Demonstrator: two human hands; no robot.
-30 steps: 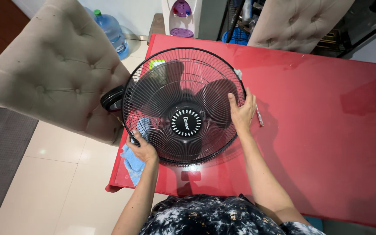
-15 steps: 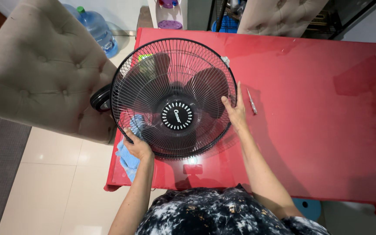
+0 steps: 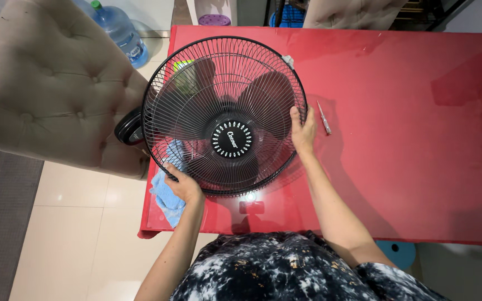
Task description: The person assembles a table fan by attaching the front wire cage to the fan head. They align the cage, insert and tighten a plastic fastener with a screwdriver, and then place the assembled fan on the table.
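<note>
A black electric fan [image 3: 224,117] with a round wire grille and dark blades lies face up on the left part of a red table [image 3: 408,139]. My left hand [image 3: 182,185] grips the grille's rim at its lower left, over a blue cloth [image 3: 165,195] at the table edge. My right hand [image 3: 303,131] holds the rim on the right side. The fan's dark base [image 3: 129,127] sticks out past the table's left edge.
A slim screwdriver [image 3: 324,117] lies on the table just right of my right hand. A beige tufted chair [image 3: 46,89] stands at the left, another [image 3: 352,12] at the far side. A blue water bottle [image 3: 119,32] sits on the tiled floor.
Both hands keep their hold on the fan's rim. The view has shifted slightly, so the fan sits a little lower and further left in frame.
</note>
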